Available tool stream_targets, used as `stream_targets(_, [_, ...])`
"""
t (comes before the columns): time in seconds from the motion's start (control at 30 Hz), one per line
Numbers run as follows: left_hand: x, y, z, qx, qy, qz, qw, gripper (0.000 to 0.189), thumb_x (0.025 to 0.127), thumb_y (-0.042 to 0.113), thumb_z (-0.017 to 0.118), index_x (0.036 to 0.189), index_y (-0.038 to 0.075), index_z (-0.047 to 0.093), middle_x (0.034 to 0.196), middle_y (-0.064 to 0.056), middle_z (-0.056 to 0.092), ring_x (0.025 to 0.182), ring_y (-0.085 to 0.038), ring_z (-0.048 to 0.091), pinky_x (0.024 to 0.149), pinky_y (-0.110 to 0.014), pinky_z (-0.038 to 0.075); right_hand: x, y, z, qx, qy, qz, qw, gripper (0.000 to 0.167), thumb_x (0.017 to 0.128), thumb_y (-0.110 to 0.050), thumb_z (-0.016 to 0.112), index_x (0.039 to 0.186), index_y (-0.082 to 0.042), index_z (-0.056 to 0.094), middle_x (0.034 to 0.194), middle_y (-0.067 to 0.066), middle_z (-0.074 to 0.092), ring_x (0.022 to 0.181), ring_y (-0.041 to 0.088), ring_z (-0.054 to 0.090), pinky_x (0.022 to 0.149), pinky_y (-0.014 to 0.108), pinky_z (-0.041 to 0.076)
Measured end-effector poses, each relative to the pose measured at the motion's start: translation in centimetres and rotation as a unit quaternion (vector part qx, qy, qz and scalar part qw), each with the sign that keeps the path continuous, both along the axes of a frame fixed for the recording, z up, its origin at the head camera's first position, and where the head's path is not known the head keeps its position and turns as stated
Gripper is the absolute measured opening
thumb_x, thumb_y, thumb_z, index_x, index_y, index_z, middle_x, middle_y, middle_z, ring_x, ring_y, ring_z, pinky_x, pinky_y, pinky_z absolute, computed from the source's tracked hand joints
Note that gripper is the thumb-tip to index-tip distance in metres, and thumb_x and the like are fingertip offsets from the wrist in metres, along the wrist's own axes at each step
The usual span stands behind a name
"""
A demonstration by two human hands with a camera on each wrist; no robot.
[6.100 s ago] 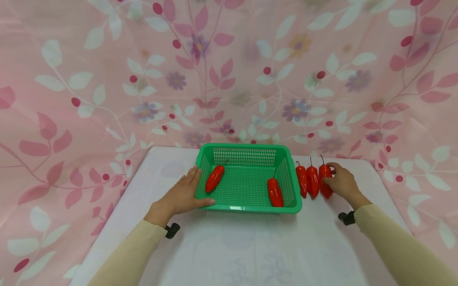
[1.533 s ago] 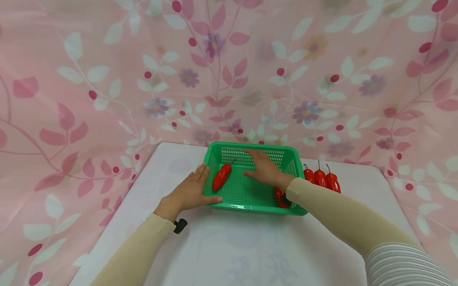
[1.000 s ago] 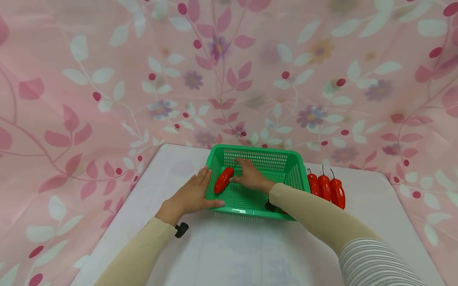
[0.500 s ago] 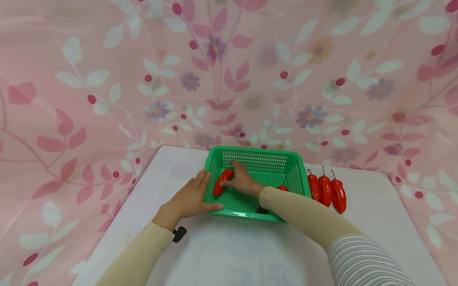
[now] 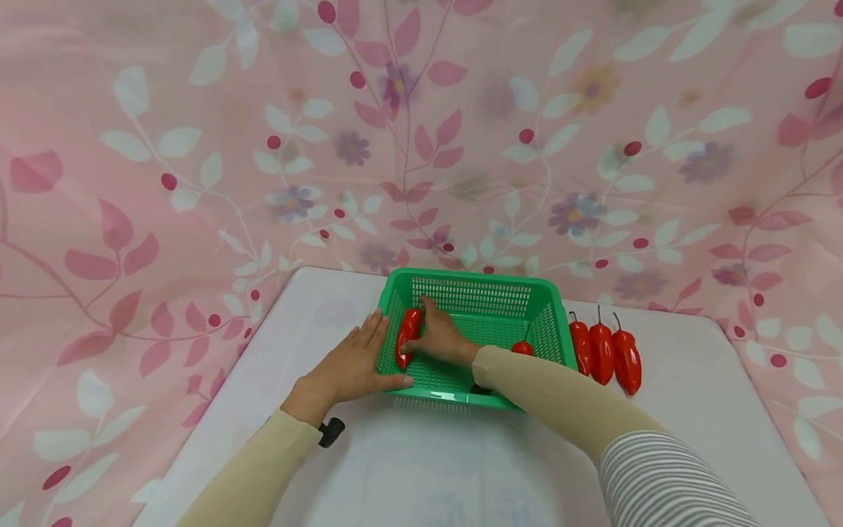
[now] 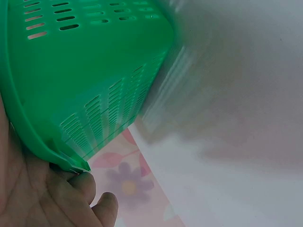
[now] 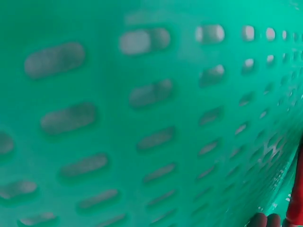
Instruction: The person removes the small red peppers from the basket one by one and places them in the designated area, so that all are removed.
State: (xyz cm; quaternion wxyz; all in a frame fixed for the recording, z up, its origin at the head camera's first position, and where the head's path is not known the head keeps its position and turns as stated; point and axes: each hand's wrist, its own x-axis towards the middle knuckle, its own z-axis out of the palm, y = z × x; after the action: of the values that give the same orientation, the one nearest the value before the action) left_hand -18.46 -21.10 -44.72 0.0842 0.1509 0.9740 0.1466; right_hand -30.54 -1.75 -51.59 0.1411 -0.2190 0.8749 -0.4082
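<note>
A green plastic basket (image 5: 477, 277) with slotted walls stands on the table. My left hand (image 5: 349, 366) rests along its left side, fingers extended, thumb over the front rim. In the left wrist view, the left palm (image 6: 33, 194) lies against the rim. My right hand (image 5: 443, 337) reaches inside and holds a glossy red pepper (image 5: 411, 326) near the left wall, thumb at its lower end and fingers by its top. Only fingertips (image 7: 272, 220) and part of this pepper (image 7: 296, 198) show in the right wrist view. Another red pepper (image 5: 522, 348) is partly hidden behind the right sleeve.
Three red peppers with stems lie side by side right of the basket: the near-wall one (image 5: 580, 344), the middle one (image 5: 601, 354) and the outer one (image 5: 628, 364). The white-covered table (image 5: 421, 461) meets a pink floral cloth (image 5: 461, 146) behind.
My right hand has left the peppers outside on the right and reached leftward into the basket. The left pepper there has turned more upright in view. The left hand has stayed on the basket.
</note>
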Motion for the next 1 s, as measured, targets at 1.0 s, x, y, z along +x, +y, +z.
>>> stream_targets(1.0, [0.06,0.09,0.2,-0.009,-0.007,0.005,0.9999,0.128,0.085,0.088,0.058,0.168,0.001,0.014,0.178,-0.015,0.004,0.165,-0.033,0.01,0.132,-0.053,0.021,-0.04,-0.76,0.81,-0.054,-0.023,0.008,0.9983,0.082,0.094,-0.013,0.08,0.158,-0.012,0.029,0.143,0.021,0.057,0.12,0.033,0.064,0.098,0.046,0.061])
